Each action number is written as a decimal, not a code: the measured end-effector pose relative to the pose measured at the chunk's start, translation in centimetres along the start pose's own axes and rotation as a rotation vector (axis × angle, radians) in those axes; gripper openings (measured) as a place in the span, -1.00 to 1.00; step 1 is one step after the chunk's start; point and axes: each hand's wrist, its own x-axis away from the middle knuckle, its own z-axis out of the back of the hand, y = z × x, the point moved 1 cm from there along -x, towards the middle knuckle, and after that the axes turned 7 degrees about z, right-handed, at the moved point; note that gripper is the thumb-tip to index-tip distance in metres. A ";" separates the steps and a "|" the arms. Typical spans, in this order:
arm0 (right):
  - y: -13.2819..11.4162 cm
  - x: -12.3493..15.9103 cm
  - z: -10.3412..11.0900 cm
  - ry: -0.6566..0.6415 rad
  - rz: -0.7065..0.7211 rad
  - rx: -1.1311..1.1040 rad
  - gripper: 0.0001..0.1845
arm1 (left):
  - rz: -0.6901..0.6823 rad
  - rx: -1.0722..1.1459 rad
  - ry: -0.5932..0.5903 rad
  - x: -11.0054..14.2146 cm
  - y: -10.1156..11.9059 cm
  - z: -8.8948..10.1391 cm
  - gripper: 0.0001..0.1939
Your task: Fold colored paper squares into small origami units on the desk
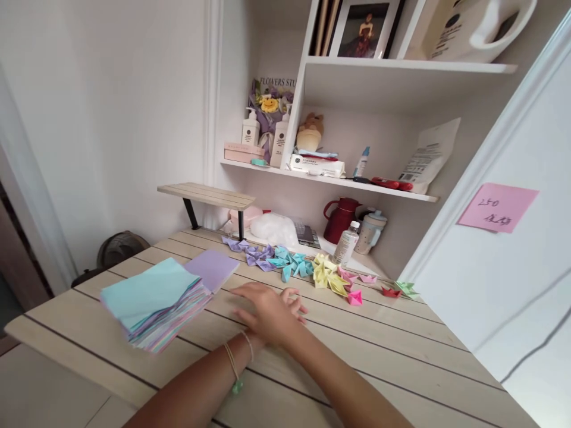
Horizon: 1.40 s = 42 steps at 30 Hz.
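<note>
My forearms cross above the wooden table. My right hand point(263, 306) lies on top, over my left wrist, its fingers stretched to the left and spread, holding nothing. Partly hidden beneath it, my left hand point(295, 304) shows loosely bent fingers that are apart, with nothing seen in them. A stack of coloured paper sheets point(154, 297), light blue on top, sits left of my hands. Beside it is a purple sheet point(214, 268). Folded paper boats lie in a row beyond my hands: purple point(261, 257), blue point(294, 264), yellow point(328, 274), pink point(355, 298), red point(391, 292) and green point(407, 289).
A plastic bottle point(347, 244) stands behind the yellow boats, near a red jug point(341, 220) and a tumbler point(371, 232). A small raised shelf point(207, 195) stands at the table's back left. Shelves point(366, 185) hold bottles and packs. A pink note point(497, 208) is on the right wall.
</note>
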 end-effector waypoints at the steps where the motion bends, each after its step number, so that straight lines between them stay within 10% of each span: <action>1: -0.6 -1.9 -1.0 -0.009 0.030 -0.004 -0.60 | 0.005 -0.013 0.003 0.0 -0.1 0.0 -0.70; 6: -1.8 -7.5 -5.9 -0.147 0.275 0.070 -0.42 | 0.034 -0.049 -0.058 -0.3 -0.6 0.5 -0.53; 11: -2.0 -7.4 -9.2 -0.193 0.365 0.118 -0.71 | -0.036 0.000 -0.131 -0.7 -1.0 1.0 -0.49; 23: -1.8 -6.8 -8.3 -0.180 0.299 0.121 -0.76 | -0.085 -0.110 -0.154 -0.2 -1.0 0.7 -0.60; 30: -1.1 -6.2 -6.5 0.289 -0.024 -0.111 -0.81 | -0.089 -0.101 -0.128 -0.1 -1.1 0.8 -0.53; 36: 4.3 1.6 0.8 0.528 -0.081 -0.131 -0.75 | -0.054 -0.050 -0.076 -1.5 -1.0 0.3 -0.49; 42: 10.7 12.1 4.2 0.715 -0.527 -0.325 -0.93 | -0.098 -0.081 -0.135 -0.9 -0.9 0.4 -0.61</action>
